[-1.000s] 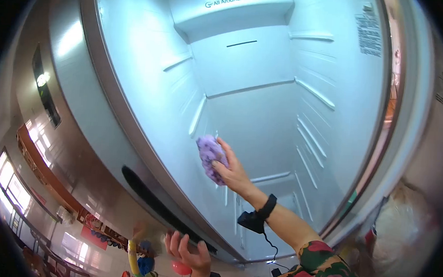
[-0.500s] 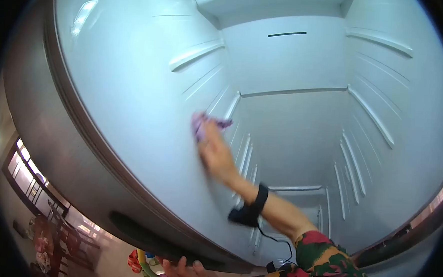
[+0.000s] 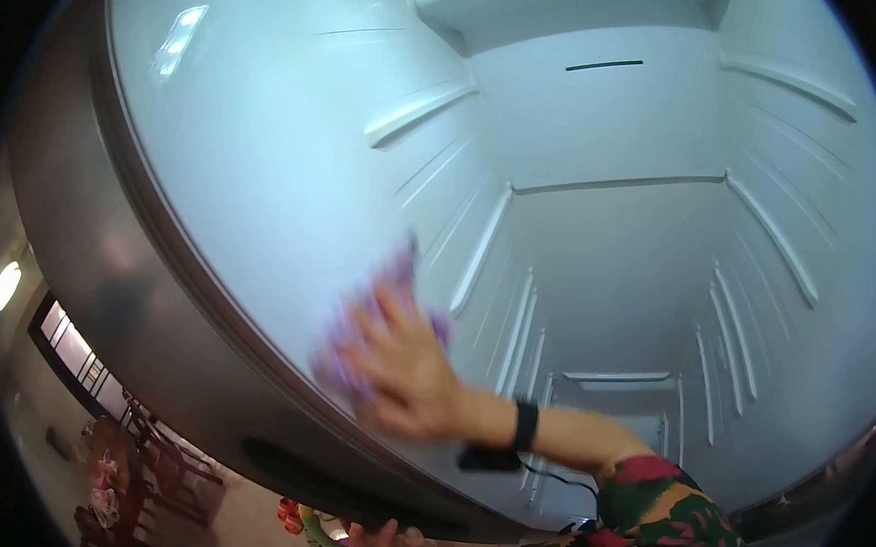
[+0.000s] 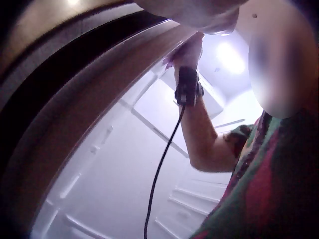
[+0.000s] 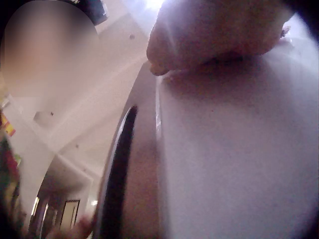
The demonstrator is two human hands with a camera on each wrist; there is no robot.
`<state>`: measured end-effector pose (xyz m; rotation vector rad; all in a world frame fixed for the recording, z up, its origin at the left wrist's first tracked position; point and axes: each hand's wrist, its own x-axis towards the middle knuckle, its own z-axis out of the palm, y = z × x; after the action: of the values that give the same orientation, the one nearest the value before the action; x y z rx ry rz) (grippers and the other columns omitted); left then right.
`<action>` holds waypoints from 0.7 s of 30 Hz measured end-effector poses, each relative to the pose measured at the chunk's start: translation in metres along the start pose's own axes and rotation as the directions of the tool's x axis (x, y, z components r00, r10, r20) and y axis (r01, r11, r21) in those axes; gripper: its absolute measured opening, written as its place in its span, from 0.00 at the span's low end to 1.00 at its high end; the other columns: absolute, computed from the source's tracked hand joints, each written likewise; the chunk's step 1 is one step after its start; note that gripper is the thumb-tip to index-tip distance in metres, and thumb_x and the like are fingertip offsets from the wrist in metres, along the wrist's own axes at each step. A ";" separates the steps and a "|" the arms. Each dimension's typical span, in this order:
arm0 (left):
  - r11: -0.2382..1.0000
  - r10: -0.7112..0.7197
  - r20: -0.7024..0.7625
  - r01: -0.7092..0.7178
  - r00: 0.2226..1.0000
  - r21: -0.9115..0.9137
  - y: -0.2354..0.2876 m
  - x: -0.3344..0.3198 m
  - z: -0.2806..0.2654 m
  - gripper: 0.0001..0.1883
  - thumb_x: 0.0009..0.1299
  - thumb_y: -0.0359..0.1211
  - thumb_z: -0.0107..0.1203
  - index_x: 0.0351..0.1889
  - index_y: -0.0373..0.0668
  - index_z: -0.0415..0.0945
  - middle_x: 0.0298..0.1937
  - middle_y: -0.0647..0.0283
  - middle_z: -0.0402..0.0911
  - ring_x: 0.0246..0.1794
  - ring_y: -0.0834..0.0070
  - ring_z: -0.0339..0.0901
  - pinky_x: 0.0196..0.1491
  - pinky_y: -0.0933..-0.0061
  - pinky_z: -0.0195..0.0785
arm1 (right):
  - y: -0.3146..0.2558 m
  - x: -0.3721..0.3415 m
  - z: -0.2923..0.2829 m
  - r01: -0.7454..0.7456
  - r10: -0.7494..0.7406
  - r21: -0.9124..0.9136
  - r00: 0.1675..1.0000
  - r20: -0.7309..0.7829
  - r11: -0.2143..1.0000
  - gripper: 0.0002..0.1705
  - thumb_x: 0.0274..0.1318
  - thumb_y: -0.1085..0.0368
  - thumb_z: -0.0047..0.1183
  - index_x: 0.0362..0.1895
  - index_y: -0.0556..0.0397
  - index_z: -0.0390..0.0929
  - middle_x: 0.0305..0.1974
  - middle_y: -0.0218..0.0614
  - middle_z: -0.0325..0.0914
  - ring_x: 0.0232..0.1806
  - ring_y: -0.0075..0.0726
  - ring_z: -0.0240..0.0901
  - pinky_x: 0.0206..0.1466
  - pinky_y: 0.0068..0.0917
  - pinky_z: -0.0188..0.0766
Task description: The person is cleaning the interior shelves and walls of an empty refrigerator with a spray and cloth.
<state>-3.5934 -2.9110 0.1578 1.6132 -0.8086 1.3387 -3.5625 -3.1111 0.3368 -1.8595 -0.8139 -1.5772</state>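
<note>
The right hand (image 3: 408, 371), fingers roughly straight, covers a crumpled purple cloth (image 3: 333, 342) against the glossy white inner wall (image 3: 253, 204); the lower left hand's (image 3: 391, 544) grip cannot be determined.

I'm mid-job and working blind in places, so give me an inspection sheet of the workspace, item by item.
Surface: white inner wall with moulded ridges.
Job's things: purple cloth, blurred, at the wall near its front edge.
Clutter: red thing and green arc past the brown panel, unidentifiable.
Hands: right hand over the cloth; left hand by the panel's dark strip, partly hidden.
Cables: black cable hanging from the right wrist's black device.
Surroundings: wooden chairs and window beyond the panel.
</note>
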 end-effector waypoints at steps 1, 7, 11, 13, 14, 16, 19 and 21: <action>0.998 0.009 0.016 -0.008 1.000 -0.056 0.001 0.003 -0.001 0.14 0.65 0.42 0.43 0.40 0.41 0.65 0.56 0.53 0.55 0.61 0.52 0.53 0.58 0.48 0.54 | -0.018 -0.045 0.010 0.010 -0.012 0.047 0.999 0.048 0.999 0.28 0.48 0.59 0.49 0.57 0.45 0.65 0.64 0.47 0.52 0.66 0.64 0.41 0.65 0.65 0.32; 0.997 0.072 -0.050 -0.074 0.996 -0.039 -0.001 0.002 -0.001 0.12 0.63 0.38 0.44 0.37 0.39 0.66 0.58 0.52 0.55 0.62 0.49 0.53 0.59 0.46 0.53 | -0.033 -0.141 0.026 0.189 -0.148 -0.210 0.969 0.196 0.959 0.23 0.42 0.59 0.53 0.48 0.35 0.74 0.56 0.24 0.66 0.64 0.52 0.53 0.61 0.51 0.48; 0.995 0.040 -0.027 -0.042 0.999 -0.090 0.004 0.006 -0.001 0.09 0.62 0.34 0.42 0.35 0.42 0.68 0.55 0.55 0.57 0.63 0.49 0.53 0.60 0.50 0.53 | -0.024 0.038 0.003 0.243 -0.225 -0.127 0.964 0.143 0.962 0.24 0.30 0.63 0.56 0.42 0.40 0.74 0.63 0.35 0.56 0.64 0.65 0.48 0.52 0.58 0.53; 0.997 0.025 0.004 -0.024 1.000 -0.076 0.004 0.006 -0.005 0.08 0.61 0.33 0.41 0.34 0.42 0.68 0.55 0.55 0.57 0.62 0.49 0.53 0.60 0.51 0.54 | -0.022 0.129 -0.008 0.302 -0.303 -0.074 0.953 0.004 0.950 0.20 0.29 0.63 0.56 0.35 0.46 0.74 0.58 0.40 0.59 0.60 0.65 0.51 0.53 0.58 0.53; 0.997 0.014 0.016 -0.013 1.000 -0.071 0.005 0.006 -0.005 0.07 0.61 0.33 0.41 0.34 0.43 0.69 0.55 0.55 0.56 0.62 0.50 0.53 0.60 0.53 0.54 | -0.027 0.156 -0.011 0.272 -0.273 -0.049 0.962 -0.003 0.961 0.18 0.29 0.63 0.55 0.33 0.49 0.74 0.56 0.44 0.60 0.58 0.65 0.52 0.53 0.58 0.54; 0.999 0.020 0.009 -0.019 1.000 -0.048 0.008 0.009 -0.003 0.08 0.62 0.33 0.41 0.34 0.43 0.69 0.56 0.54 0.55 0.62 0.49 0.54 0.61 0.54 0.55 | -0.031 0.172 0.008 0.281 -0.315 -0.174 0.926 -0.210 0.944 0.17 0.28 0.64 0.56 0.32 0.51 0.73 0.55 0.48 0.60 0.58 0.65 0.52 0.52 0.58 0.55; 0.992 -0.016 0.045 0.022 0.999 -0.127 0.008 0.003 -0.004 0.07 0.63 0.34 0.43 0.33 0.41 0.67 0.59 0.56 0.53 0.65 0.44 0.44 0.63 0.43 0.44 | -0.031 0.141 0.015 0.244 -0.313 -0.229 0.883 -0.351 0.942 0.18 0.27 0.65 0.57 0.31 0.54 0.73 0.54 0.54 0.59 0.57 0.66 0.53 0.54 0.59 0.55; 0.990 0.018 0.006 -0.017 1.000 -0.141 0.005 0.004 -0.001 0.08 0.63 0.35 0.44 0.35 0.41 0.67 0.59 0.56 0.52 0.65 0.45 0.45 0.63 0.43 0.44 | -0.035 0.076 0.019 0.138 -0.168 -0.151 0.964 -0.207 0.979 0.18 0.30 0.65 0.57 0.33 0.51 0.73 0.58 0.59 0.55 0.60 0.70 0.48 0.57 0.63 0.50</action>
<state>-3.5975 -2.9115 0.1624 1.5043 -0.9037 1.2593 -3.5678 -3.0670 0.4106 -1.7071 -0.7831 -1.9387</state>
